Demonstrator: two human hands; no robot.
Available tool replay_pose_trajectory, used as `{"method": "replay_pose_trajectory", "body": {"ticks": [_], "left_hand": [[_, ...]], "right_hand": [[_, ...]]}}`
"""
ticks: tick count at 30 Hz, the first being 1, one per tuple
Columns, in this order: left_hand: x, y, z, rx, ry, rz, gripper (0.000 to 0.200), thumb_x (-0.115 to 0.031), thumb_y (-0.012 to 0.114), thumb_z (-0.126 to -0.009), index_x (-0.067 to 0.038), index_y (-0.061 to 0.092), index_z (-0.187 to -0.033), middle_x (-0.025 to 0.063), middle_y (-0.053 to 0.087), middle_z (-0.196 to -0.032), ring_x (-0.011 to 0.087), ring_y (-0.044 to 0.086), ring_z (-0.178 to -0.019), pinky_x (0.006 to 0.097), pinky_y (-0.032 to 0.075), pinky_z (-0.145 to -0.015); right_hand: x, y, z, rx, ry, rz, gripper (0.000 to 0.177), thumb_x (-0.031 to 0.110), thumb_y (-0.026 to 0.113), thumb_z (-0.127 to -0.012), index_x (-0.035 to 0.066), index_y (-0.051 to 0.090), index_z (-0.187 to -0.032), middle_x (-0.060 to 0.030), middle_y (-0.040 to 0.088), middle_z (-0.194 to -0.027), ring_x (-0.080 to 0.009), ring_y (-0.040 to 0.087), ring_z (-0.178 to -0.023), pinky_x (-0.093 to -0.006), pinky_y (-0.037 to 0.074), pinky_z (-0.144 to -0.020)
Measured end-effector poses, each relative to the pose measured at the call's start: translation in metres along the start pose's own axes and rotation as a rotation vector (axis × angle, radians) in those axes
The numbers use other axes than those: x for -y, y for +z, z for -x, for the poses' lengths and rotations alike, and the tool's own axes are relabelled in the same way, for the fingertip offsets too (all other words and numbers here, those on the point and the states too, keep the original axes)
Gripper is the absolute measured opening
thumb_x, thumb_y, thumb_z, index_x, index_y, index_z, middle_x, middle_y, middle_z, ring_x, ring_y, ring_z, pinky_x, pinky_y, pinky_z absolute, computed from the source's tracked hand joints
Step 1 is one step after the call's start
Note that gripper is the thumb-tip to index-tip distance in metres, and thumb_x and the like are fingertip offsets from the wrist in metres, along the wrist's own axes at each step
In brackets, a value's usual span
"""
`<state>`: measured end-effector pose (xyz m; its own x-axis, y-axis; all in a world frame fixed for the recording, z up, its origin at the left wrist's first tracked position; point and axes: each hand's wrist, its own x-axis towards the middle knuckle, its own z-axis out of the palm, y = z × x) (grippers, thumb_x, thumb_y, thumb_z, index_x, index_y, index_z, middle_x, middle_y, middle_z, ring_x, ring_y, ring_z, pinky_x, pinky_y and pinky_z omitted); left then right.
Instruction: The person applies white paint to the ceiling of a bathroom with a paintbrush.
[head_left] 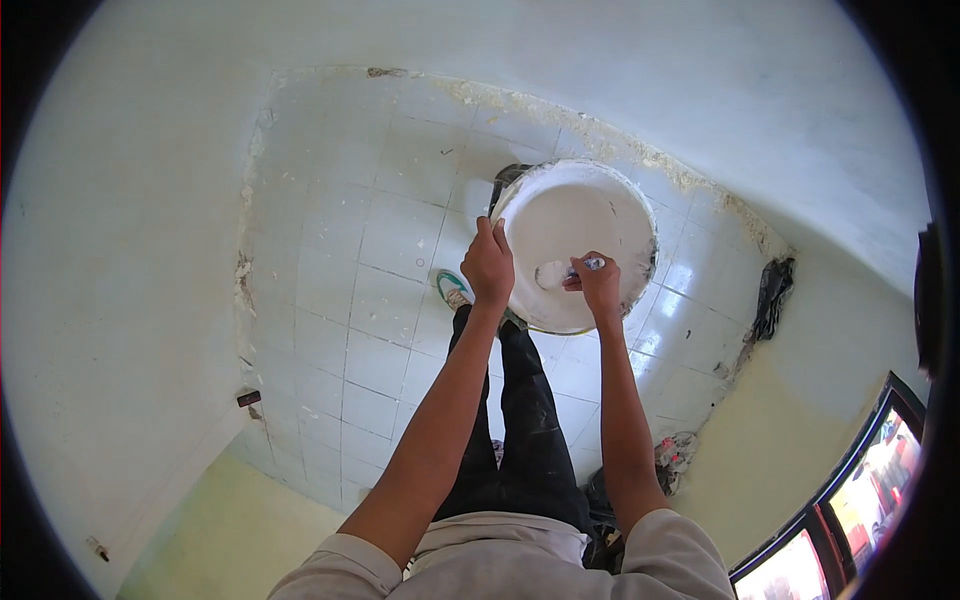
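Note:
A large round white bucket (647, 215) holds pale, creamy paint (575, 225). My left hand (488, 264) is closed at the bucket's left rim, thumb on top and fingers mostly hidden. Over the near part of the paint, my right hand (600, 286) grips a paintbrush (551, 275) by its handle. The brush's pale, paint-coated head points left, low inside the bucket. Something dark (508, 181) shows at the rim just beyond my left hand.
Below lies a pale tiled floor (385, 330) with paint specks and crumbs. Rough, chipped plaster runs along the wall bases. A black plastic bag (772, 298) lies by the right wall, and a crumpled clear bag (676, 455) is near my right elbow. A window (860, 490) is at lower right.

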<state>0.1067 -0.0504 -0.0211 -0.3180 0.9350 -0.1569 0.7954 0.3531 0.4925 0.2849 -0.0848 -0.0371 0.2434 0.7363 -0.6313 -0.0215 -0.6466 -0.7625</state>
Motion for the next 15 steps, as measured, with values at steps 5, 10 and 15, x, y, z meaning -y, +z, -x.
{"method": "replay_pose_trajectory", "body": {"ticks": [5,10,15], "left_hand": [[-0.002,-0.001,0.0,0.055,-0.068,0.042,0.026,-0.034,0.039,-0.101,-0.01,0.047,-0.1,0.0182,0.065,-0.075,0.0421,0.063,-0.073,0.0535,0.046,-0.061],[-0.003,-0.001,0.002,0.026,-0.057,0.021,0.026,-0.035,0.038,-0.101,-0.009,0.047,-0.1,0.0182,0.065,-0.075,0.0414,0.064,-0.071,0.0527,0.047,-0.059],[-0.004,-0.001,0.001,0.038,-0.068,0.005,0.027,-0.035,0.039,-0.101,-0.009,0.047,-0.101,0.0184,0.065,-0.075,0.0413,0.064,-0.071,0.053,0.047,-0.059]], "right_hand": [[0.001,-0.004,-0.012,0.114,-0.027,0.059,0.016,0.007,0.067,-0.083,-0.005,0.062,-0.074,-0.0119,0.063,-0.061,-0.017,0.064,-0.05,-0.0271,0.053,-0.045],[0.016,0.002,-0.02,0.222,-0.077,0.25,0.013,0.009,0.068,-0.081,-0.002,0.066,-0.075,-0.0103,0.063,-0.06,-0.0147,0.062,-0.052,-0.0279,0.051,-0.05],[0.036,0.0,-0.033,0.536,-0.167,0.485,0.011,0.009,0.071,-0.075,-0.002,0.066,-0.077,-0.0113,0.064,-0.064,-0.0177,0.063,-0.058,-0.0305,0.049,-0.059]]}}
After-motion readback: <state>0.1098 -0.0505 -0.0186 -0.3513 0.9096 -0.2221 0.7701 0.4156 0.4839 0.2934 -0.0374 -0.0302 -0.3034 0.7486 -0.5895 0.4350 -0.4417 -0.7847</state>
